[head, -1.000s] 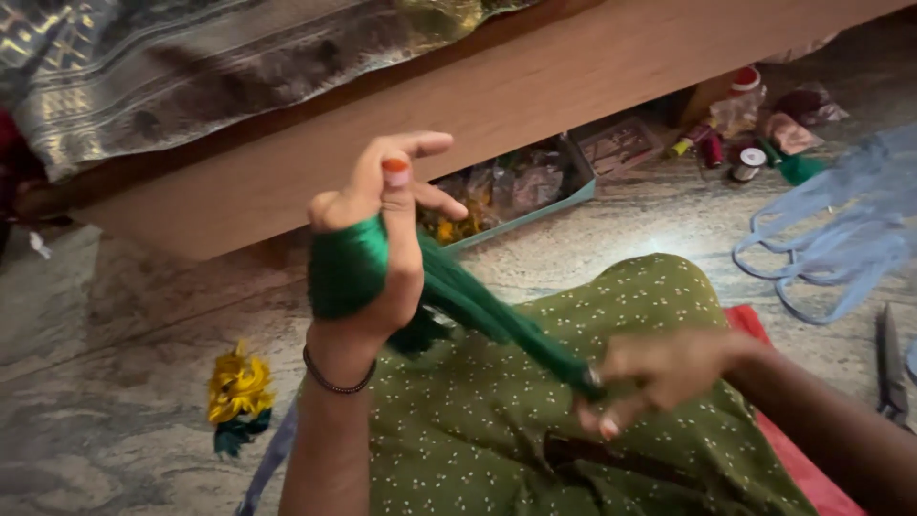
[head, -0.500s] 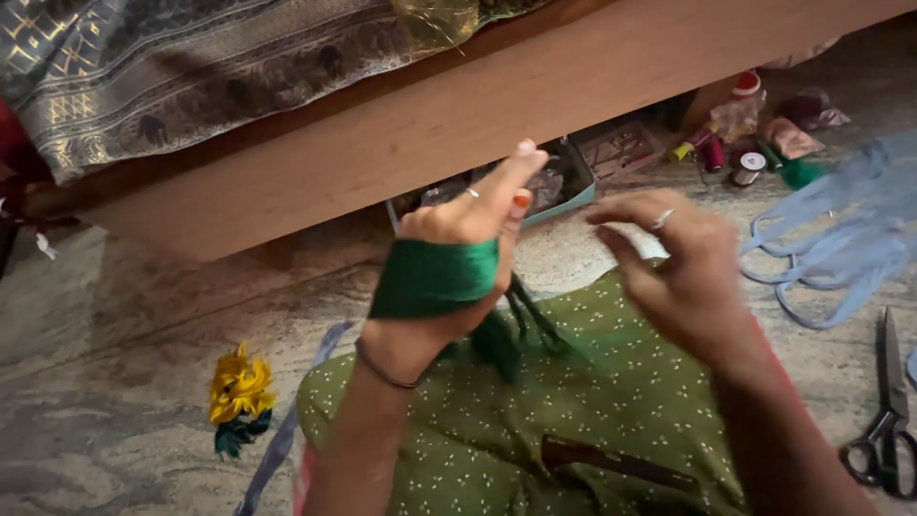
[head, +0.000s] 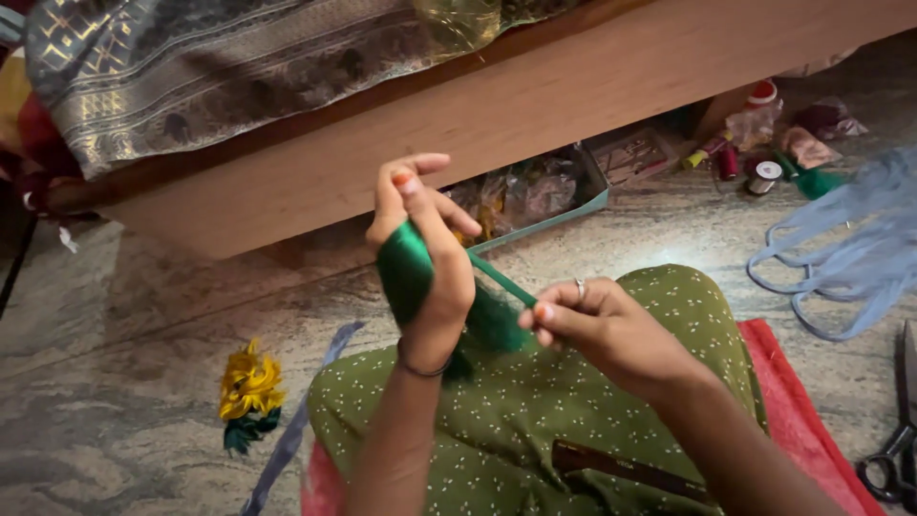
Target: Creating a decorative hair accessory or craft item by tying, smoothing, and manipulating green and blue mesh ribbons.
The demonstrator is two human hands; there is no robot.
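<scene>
My left hand (head: 425,253) is raised upright over my lap, with a band of shiny green thread (head: 405,272) wound around its palm. A taut strand (head: 501,279) runs from that band to my right hand (head: 597,325), which pinches it between thumb and fingers. More green thread hangs in a loose tuft (head: 492,325) between the two hands. Below them lies my knee in olive dotted cloth (head: 535,420).
A wooden bed edge (head: 535,105) with a grey-gold cloth (head: 220,67) runs across the top. Under it sit a tray of packets (head: 535,196) and thread spools (head: 755,167). A yellow-green tassel (head: 250,392) lies left, pale blue cord (head: 850,258) and scissors (head: 898,449) right.
My left hand has turned and risen slightly with the green winding on it. My right hand has dropped lower and drawn the strand taut toward the right.
</scene>
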